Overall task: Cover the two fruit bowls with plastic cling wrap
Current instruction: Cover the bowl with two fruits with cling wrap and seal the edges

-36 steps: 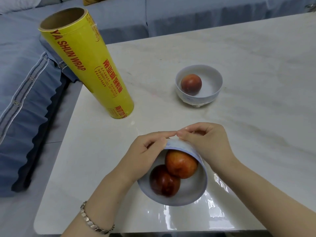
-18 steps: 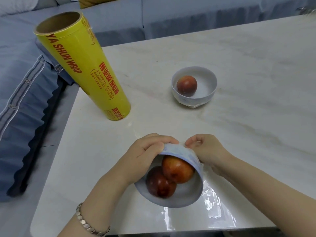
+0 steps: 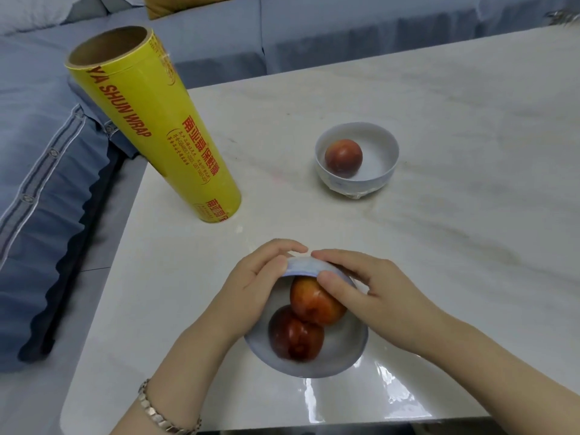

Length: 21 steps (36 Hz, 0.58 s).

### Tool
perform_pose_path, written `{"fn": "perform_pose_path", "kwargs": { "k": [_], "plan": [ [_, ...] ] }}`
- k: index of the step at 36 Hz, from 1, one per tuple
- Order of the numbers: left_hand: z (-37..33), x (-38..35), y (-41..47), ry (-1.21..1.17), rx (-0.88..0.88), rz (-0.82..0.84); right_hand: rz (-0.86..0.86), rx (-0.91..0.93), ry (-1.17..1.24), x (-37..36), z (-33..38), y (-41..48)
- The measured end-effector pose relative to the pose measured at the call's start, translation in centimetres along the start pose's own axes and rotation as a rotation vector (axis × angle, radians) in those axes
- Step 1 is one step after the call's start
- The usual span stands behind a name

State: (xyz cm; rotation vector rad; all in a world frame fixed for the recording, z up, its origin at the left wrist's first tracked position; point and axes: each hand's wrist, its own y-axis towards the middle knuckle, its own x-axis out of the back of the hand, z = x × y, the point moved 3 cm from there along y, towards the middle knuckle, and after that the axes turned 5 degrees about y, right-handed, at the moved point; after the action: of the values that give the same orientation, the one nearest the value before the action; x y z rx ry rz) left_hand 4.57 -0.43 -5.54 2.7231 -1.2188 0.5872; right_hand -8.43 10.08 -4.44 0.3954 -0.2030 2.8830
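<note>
At the bottom edge of the frame a metal bracelet circles the left wrist, and just right of it a sheet of clear cling wrap lies glinting on the pale marble table. Above that, in the lower centre, the near bowl is tipped toward the camera with its far rim raised, and 2 red fruits sit inside it, one touching the other. The left hand cups the bowl's left side, fingers curled over the raised rim and thumb along the inner edge, gripping it. The right hand clasps the rim from the right, its thumb pressed down inside against the upper fruit and its fingers bent over the outside; the fingertips of the 2 hands nearly meet at the top of the rim. Whether film already lies over the mouth of this bowl cannot be told. Farther back, right of centre, the second bowl stands upright with 1 red fruit in it and crinkled film gathered at its foot. In the upper left, the yellow roll of wrap stands on end near the table's left edge, well apart from both bowls. A blue sofa fills the left and top of the frame.
</note>
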Motion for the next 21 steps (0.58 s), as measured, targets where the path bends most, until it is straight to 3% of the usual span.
{"fn": "perform_pose_path", "kwargs": {
  "k": [12,16,21],
  "plan": [
    [0.0,0.2,0.2,-0.071,0.026,-0.085,0.198,-0.182,0.206,1.0,-2.6,-0.2],
    [0.3,-0.1,0.0,-0.137,0.171,-0.283,0.128,-0.204,0.406,1.7,-3.2,-1.5],
    [0.8,-2.3,-1.2,-0.370,0.439,-0.437,-0.043,-0.130,0.381,2.5,-2.7,-1.2]
  ]
}}
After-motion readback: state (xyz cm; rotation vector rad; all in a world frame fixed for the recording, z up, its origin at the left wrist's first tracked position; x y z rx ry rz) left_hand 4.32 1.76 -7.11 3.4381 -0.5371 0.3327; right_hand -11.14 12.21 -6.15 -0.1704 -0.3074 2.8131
